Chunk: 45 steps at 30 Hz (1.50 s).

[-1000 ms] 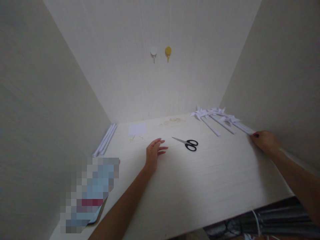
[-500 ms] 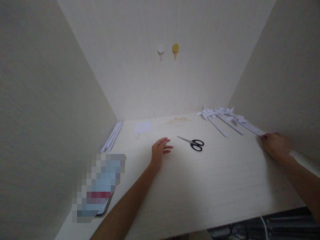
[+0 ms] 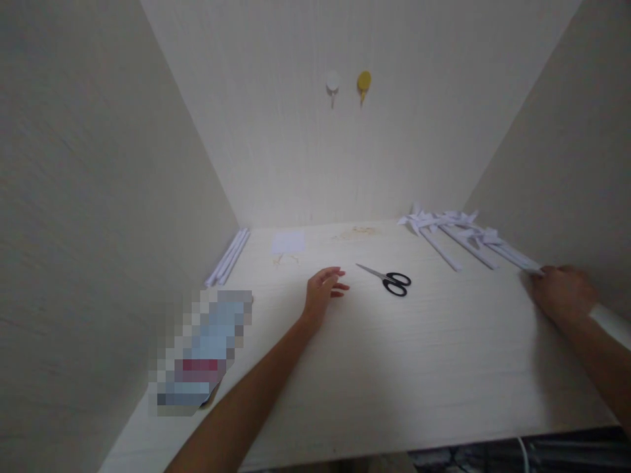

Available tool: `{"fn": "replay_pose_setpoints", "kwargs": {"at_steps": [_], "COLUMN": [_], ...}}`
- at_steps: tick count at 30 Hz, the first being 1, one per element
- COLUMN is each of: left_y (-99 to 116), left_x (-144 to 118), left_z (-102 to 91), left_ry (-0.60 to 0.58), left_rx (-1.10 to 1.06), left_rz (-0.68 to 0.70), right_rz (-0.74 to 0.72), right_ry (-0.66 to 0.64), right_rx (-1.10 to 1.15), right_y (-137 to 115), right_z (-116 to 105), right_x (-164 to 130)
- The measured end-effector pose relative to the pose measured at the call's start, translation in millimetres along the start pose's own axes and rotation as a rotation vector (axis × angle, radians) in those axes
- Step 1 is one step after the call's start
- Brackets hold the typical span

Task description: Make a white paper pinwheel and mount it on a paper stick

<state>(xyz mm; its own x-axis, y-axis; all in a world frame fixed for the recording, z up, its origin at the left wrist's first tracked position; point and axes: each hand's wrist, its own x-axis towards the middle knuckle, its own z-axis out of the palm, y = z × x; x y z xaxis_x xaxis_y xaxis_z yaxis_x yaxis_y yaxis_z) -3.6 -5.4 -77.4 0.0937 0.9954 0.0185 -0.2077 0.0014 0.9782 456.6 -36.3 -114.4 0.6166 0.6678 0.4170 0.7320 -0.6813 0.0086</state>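
On the pale counter the left hand rests empty, fingers loosely spread, with closed black scissors just to its right. The right hand lies over the near end of a folded paper pinwheel; I cannot tell if it grips. Beyond it several finished pinwheels lie; beyond the left hand, a paper square and rolled sticks lie unused

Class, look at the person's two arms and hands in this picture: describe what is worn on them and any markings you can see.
Both forearms are bare, with no sleeves in view. The left hand shows no ring, watch or bracelet. The right hand likewise shows no jewellery. Whether the nails are painted is too blurred to tell. No gloves, no markings visible.
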Motion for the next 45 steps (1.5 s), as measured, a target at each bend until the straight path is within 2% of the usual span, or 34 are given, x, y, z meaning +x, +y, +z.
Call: {"fn": "replay_pose_setpoints", "kwargs": {"at_steps": [7,11,15,19,25,30,34,37,39,41,45], "left_y": [-1.9,-2.2,-2.3,-4.6,1.6,37.2,73.9,91.6,95.7,94.2,81.7], "left_x": [0.9,-1.5,-3.7,-3.6,4.3,40.1,77.3,98.9,110.5,120.7,137.4], "left_z": [1.5,2.5,2.1,3.3,4.0,-22.2,-52.3,-68.7,-76.1,-81.7,-90.0], "left_ry": [-0.063,-0.104,-0.148,-0.168,-0.146,-0.082,0.049,0.153,0.191,0.183,0.110], "left_rx": [0.056,0.141,0.199,0.222,0.464,0.618,0.779,0.894,0.957,1.138,1.310], "left_rz": [0.019,0.059,0.076,0.089,0.090,0.174,0.287,0.362,0.387,0.402,0.376], "right_rz": [-0.064,-0.213,-0.390,-0.540,-0.881,-1.075,-1.156,-1.174,-1.167,-1.147,-1.084], "right_ry": [0.095,0.136,0.189,0.206,0.247,0.211,0.046,-0.003,-0.046,-0.093,-0.173], "right_rx": [0.063,0.039,0.071,0.092,0.109,0.133,0.247,0.302,0.342,0.390,0.516], "right_y": [-2.5,-7.7,-30.4,-74.2,-160.6,-233.7,-287.0,-322.5,-343.6,-362.4,-392.7], "right_z": [-13.2,-20.2,-34.8,-62.1,-110.3,-140.7,-158.3,-158.6,-151.9,-142.2,-121.5], "right_x": [-10.7,-17.8,-23.2,-20.3,-10.9,-21.6,-42.2,-56.7,-65.5,-74.4,-92.3]}}
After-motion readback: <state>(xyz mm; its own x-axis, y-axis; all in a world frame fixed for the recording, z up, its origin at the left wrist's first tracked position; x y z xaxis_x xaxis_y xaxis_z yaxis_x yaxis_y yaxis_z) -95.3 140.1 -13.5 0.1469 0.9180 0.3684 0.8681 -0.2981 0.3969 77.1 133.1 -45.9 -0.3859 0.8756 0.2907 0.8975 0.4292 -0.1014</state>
